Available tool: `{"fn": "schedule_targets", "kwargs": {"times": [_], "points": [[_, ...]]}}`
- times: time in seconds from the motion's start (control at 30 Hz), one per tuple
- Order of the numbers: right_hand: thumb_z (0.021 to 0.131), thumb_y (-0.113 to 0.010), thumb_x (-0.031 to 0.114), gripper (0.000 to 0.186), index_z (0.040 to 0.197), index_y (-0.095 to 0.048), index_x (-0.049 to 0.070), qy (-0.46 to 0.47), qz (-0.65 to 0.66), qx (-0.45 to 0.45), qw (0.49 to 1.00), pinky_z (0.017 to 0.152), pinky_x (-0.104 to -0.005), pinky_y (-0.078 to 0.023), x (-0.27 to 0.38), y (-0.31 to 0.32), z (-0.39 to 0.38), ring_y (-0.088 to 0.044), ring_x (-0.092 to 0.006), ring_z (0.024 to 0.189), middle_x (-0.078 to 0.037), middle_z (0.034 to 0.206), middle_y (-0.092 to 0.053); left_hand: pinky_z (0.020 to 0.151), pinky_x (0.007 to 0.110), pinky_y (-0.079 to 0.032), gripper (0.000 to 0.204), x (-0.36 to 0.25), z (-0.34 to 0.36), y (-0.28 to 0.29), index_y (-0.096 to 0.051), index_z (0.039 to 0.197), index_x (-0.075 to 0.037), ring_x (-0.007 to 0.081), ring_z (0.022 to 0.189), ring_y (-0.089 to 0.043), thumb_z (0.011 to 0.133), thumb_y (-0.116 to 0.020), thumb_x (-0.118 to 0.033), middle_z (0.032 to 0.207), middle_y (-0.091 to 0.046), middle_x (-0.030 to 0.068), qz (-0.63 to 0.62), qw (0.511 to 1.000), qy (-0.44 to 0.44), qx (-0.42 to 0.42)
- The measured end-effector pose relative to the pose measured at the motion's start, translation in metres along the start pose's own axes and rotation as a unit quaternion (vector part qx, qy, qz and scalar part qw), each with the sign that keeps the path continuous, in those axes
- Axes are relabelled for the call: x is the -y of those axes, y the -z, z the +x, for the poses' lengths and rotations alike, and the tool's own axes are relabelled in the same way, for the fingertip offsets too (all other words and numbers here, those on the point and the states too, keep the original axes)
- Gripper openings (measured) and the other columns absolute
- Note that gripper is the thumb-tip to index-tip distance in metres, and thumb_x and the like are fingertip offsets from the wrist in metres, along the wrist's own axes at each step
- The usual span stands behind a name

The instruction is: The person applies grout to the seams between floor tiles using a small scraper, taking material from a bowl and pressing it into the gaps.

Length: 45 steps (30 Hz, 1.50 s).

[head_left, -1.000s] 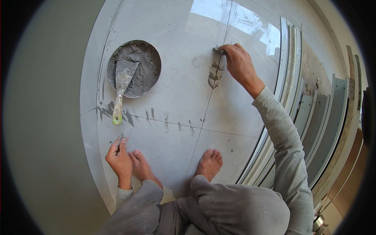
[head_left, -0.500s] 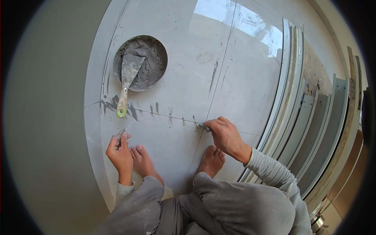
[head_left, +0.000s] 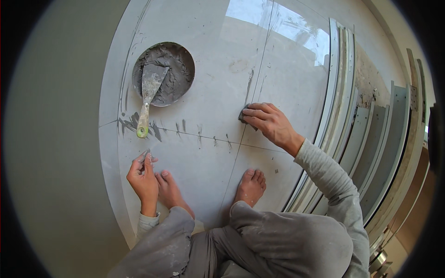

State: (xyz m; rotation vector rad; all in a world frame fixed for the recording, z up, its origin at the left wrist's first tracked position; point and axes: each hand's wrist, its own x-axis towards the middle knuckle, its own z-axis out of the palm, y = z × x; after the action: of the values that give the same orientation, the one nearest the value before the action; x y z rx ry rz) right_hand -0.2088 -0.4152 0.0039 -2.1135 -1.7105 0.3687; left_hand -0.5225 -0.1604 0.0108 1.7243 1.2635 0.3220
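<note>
My right hand (head_left: 271, 123) is closed on a dark grey flat pad (head_left: 243, 115), pressed to the pale floor tiles (head_left: 213, 102) over the joint that runs away from me. The pad's exact kind is unclear. At the lower left my left hand (head_left: 143, 178) is pinched round a small grey piece (head_left: 147, 153), held above the floor; its kind does not show. Ahead of it stands a round bowl (head_left: 193, 69) of wet grey grout (head_left: 178, 76). A putty knife (head_left: 150, 83) lies in the bowl, its worn handle leaning out over the near rim.
Grey smears (head_left: 157, 132) cross the tile joint in front of my feet (head_left: 250, 187). Long metal profiles (head_left: 336, 69) lie stacked along the right side. A plain wall (head_left: 51, 129) closes off the left.
My right hand has moved forward with the pad, from where the joints cross to farther along the joint that runs away. The left hand has hardly moved.
</note>
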Motion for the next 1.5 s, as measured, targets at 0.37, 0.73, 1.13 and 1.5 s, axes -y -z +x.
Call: {"fn": "schedule_targets", "kwargs": {"times": [0.37,0.73,1.13,1.5], "points": [[0.080,-0.062,-0.004,0.034,0.110,-0.073,0.007,-0.088,-0.010,-0.032,0.996,0.097,-0.0386,-0.051,-0.011,-0.004,0.001,-0.064,-0.0250,0.110,-0.004,0.115,-0.073,0.074,0.026,-0.052,0.026,-0.005,0.000,-0.001,-0.069,0.118,0.007,0.0113,0.080,-0.067,0.104,-0.063,-0.013,0.088,-0.073,0.0082,-0.009,1.000,-0.008,0.011],[0.075,-0.059,-0.008,0.044,0.117,-0.063,0.002,-0.155,-0.021,-0.078,0.985,0.081,-0.0359,-0.053,0.018,-0.021,0.010,-0.060,-0.0292,0.090,-0.009,0.110,-0.071,0.073,0.026,-0.053,0.025,-0.004,-0.002,-0.004,-0.069,0.120,0.007,0.0113,0.080,-0.068,0.104,-0.062,-0.011,0.089,-0.072,0.0085,0.006,0.999,0.013,0.037],[0.074,-0.062,-0.011,0.040,0.111,-0.072,0.003,-0.038,-0.009,-0.097,0.995,0.097,-0.0392,-0.054,-0.056,0.010,0.034,-0.063,-0.0300,0.117,-0.010,0.120,-0.071,0.059,0.023,-0.043,0.023,-0.011,-0.002,-0.006,-0.072,0.116,0.005,0.0057,0.069,-0.057,0.103,-0.064,-0.012,0.081,-0.073,0.0059,0.015,1.000,0.003,0.023],[0.078,-0.062,-0.012,0.035,0.104,-0.076,0.006,-0.035,-0.012,-0.032,0.999,0.092,-0.0379,-0.056,-0.091,0.030,0.042,-0.067,-0.0280,0.108,-0.007,0.109,-0.075,0.065,0.022,-0.046,0.023,-0.008,-0.003,-0.009,-0.070,0.117,0.006,0.0062,0.072,-0.058,0.103,-0.062,-0.010,0.084,-0.073,0.0077,0.004,1.000,0.001,0.016]]}}
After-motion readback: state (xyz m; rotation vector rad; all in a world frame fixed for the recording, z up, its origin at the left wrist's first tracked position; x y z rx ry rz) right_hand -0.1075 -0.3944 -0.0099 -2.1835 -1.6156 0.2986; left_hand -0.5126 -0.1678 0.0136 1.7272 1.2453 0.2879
